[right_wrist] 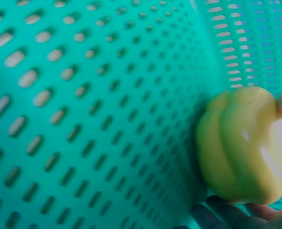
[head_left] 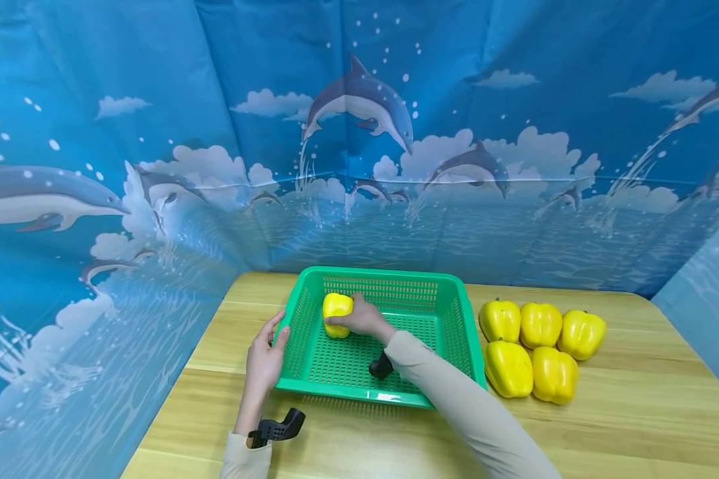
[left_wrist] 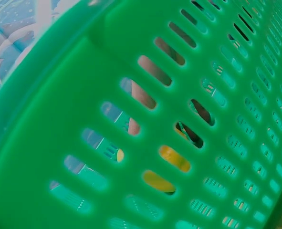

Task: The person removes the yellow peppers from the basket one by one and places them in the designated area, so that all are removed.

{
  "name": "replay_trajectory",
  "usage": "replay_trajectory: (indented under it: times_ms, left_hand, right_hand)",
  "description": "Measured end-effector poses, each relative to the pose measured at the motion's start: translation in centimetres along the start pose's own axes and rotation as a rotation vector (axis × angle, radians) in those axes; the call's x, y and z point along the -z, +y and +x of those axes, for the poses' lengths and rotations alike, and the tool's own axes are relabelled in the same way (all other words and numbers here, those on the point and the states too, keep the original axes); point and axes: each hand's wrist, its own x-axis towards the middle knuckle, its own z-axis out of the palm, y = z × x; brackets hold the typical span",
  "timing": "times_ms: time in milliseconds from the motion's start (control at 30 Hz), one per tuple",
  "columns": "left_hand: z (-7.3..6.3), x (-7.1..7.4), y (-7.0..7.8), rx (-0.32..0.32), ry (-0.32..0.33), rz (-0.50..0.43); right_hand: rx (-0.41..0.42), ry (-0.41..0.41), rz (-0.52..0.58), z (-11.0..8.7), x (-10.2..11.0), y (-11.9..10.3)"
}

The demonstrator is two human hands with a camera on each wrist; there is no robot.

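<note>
A green perforated plastic basket point(head_left: 368, 396) stands on the table. Inside its left half is a yellow bell pepper point(head_left: 337, 307), which my right hand point(head_left: 365, 318) grips from the right side. In the right wrist view the bell pepper point(right_wrist: 241, 148) sits low against the mesh, with fingers point(right_wrist: 231, 214) around it. My left hand point(head_left: 265, 359) holds the basket's left rim, thumb on the near side and fingers along the outside. The left wrist view is filled by the basket wall point(left_wrist: 50, 119); yellow shows through its slots, and the left hand itself is out of that view.
Several yellow bell peppers point(head_left: 542, 326) lie grouped on the wooden table point(head_left: 647, 399), right of the basket. A blue dolphin-print curtain point(head_left: 359, 219) hangs behind the table and along its left side. Each wrist wears a black camera mount point(head_left: 278, 427).
</note>
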Motion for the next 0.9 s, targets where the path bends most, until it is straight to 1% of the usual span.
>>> replay_trajectory:
  times_ms: [167,300,500,733,900]
  left_hand:
    - [-0.11,0.00,0.17,0.003,-0.002,-0.012]
    - [-0.17,-0.01,0.22,0.001,-0.003,-0.011]
    - [-0.18,-0.05,0.13,0.008,0.004,-0.002]
    - [-0.20,-0.07,0.02,0.017,-0.001,-0.005]
    - [-0.14,-0.11,-0.03,0.012,-0.002,-0.015]
  right_hand:
    - [0.000,0.026,0.006,-0.04,-0.41,0.10]
    - [-0.004,0.033,0.025,-0.18,-0.40,0.14]
    - [0.003,0.053,-0.014,-0.29,-0.38,0.31]
    - [0.026,0.083,-0.021,-0.23,-0.65,0.50]
    - [0.019,0.100,-0.012,0.06,-0.86,0.77]
